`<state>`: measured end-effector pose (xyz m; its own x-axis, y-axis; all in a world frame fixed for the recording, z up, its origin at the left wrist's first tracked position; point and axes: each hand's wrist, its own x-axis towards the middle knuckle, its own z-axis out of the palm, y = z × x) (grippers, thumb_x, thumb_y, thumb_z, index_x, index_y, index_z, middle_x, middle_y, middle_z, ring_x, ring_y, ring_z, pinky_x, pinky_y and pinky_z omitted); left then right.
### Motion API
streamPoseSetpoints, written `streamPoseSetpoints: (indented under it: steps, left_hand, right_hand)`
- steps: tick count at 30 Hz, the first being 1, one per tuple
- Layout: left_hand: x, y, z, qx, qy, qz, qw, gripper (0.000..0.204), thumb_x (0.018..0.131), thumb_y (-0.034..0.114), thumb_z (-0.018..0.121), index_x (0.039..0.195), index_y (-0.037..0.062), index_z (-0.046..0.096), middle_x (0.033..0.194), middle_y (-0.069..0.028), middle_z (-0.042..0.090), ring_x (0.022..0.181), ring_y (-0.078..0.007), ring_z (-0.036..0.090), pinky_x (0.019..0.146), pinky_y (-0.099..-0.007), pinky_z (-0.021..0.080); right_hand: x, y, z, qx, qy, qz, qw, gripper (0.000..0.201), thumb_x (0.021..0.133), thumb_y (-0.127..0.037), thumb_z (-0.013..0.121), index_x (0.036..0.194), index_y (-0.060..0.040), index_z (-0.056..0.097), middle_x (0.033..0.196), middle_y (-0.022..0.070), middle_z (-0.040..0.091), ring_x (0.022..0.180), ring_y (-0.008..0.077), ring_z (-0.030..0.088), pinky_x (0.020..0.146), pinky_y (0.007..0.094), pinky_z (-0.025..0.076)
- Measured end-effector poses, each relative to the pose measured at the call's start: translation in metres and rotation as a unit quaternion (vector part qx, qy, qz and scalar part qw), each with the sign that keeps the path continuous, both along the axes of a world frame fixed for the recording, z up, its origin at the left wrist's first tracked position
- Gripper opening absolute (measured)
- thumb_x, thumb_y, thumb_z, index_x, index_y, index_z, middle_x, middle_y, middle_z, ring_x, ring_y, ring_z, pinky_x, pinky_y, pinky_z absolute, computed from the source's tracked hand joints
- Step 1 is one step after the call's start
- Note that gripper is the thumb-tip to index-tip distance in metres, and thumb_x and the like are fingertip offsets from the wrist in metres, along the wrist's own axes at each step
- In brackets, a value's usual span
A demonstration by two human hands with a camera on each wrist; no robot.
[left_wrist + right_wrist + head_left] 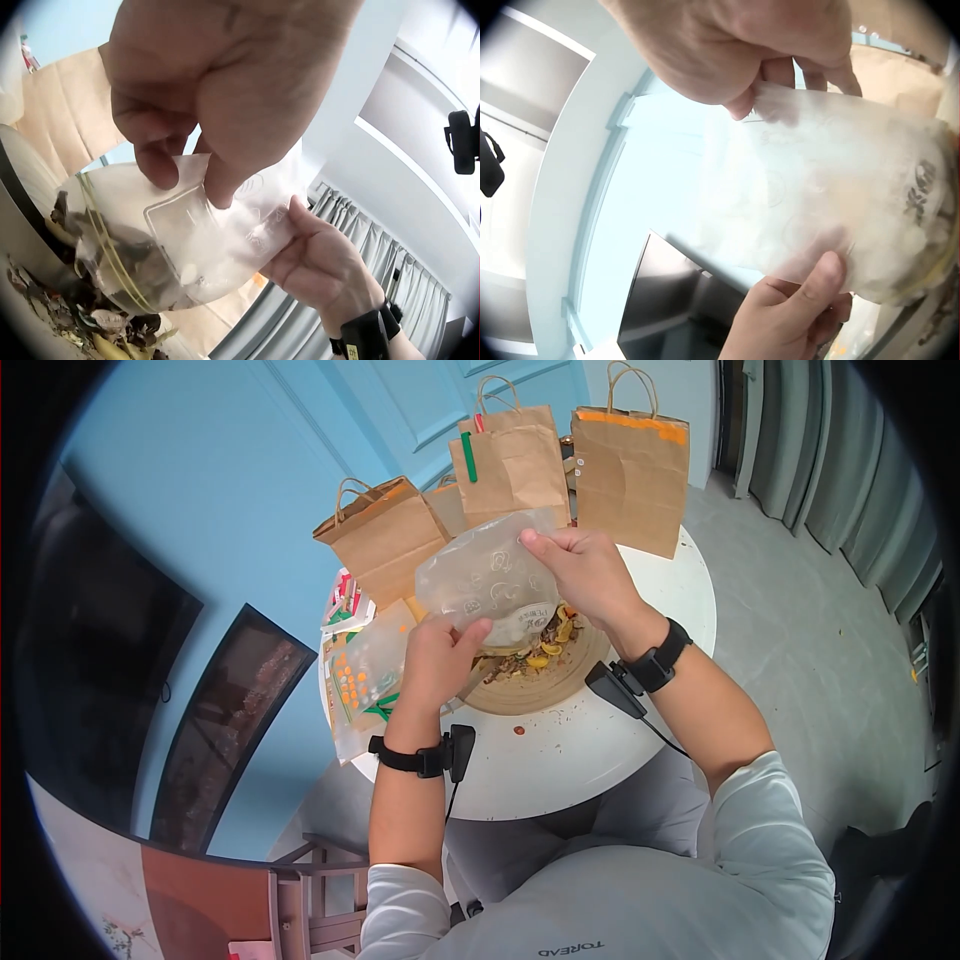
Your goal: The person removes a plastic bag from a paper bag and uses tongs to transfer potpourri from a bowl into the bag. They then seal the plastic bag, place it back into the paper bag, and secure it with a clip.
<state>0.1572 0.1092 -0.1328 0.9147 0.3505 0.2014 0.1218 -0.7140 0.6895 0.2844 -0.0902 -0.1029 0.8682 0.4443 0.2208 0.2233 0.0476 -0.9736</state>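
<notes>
A translucent plastic bag (490,575) with printed figures is held tilted above a round tray (520,695) of dried mixed pieces. My left hand (436,660) pinches its near left side, thumb on the front. The right hand (590,570) grips its upper right edge between thumb and fingers. In the left wrist view, dark pieces show at the low end of the bag (172,240), near a yellowish band, and the left hand (225,90) holds it from above. The right wrist view shows dark lettering on the bag (817,172).
Three brown paper bags (515,460) with handles stand along the table's back. Another clear bag with orange dots (352,682) lies at the left beside green strips (382,708). A small reddish piece (519,730) sits on the white table (560,770) near its front.
</notes>
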Motion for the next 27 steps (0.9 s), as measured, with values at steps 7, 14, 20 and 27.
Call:
streamPoseSetpoints:
  steps: [7, 14, 20, 27]
  left_hand:
    - [0.009, 0.003, -0.008, -0.122, -0.068, 0.034, 0.990, 0.031, 0.102, 0.028, 0.073, 0.104, -0.0016, 0.080, 0.076, -0.0018, 0.068, 0.068, -0.0094, 0.059, 0.064, -0.0262, 0.048]
    - [0.019, 0.008, -0.018, -0.170, -0.071, -0.001, 0.983, 0.036, 0.100, 0.033, 0.074, 0.113, -0.0009, 0.076, 0.072, 0.0001, 0.065, 0.066, -0.0094, 0.060, 0.063, -0.0266, 0.050]
    - [0.011, -0.007, -0.016, -0.166, -0.172, -0.004, 0.971, 0.051, 0.096, 0.016, 0.079, 0.138, -0.0056, 0.062, 0.116, -0.0067, 0.067, 0.078, -0.0073, 0.060, 0.069, -0.0237, 0.051]
    - [0.013, 0.012, -0.032, -0.067, -0.152, -0.003, 0.986, 0.049, 0.094, 0.018, 0.079, 0.134, -0.0065, 0.066, 0.115, -0.0128, 0.068, 0.074, -0.0126, 0.063, 0.071, -0.0289, 0.054]
  right_hand:
    - [0.002, -0.001, -0.016, 0.068, -0.045, 0.056, 0.995, 0.052, 0.104, -0.035, 0.069, 0.136, 0.0050, 0.067, 0.120, 0.0135, 0.077, 0.109, 0.0154, 0.071, 0.095, 0.0280, 0.054]
    - [0.007, -0.005, -0.040, 0.017, 0.010, 0.096, 0.995, 0.044, 0.107, -0.028, 0.064, 0.139, 0.0023, 0.066, 0.120, 0.0124, 0.077, 0.107, 0.0149, 0.071, 0.094, 0.0295, 0.054]
    - [0.020, -0.002, -0.061, 0.027, 0.036, 0.056, 0.997, 0.037, 0.109, -0.026, 0.062, 0.128, 0.0033, 0.072, 0.109, 0.0094, 0.079, 0.097, 0.0122, 0.070, 0.089, 0.0287, 0.055]
    - [0.028, 0.002, -0.067, 0.101, 0.035, 0.026, 0.994, 0.036, 0.108, -0.028, 0.064, 0.120, 0.0040, 0.076, 0.102, 0.0061, 0.079, 0.090, 0.0084, 0.067, 0.083, 0.0270, 0.054]
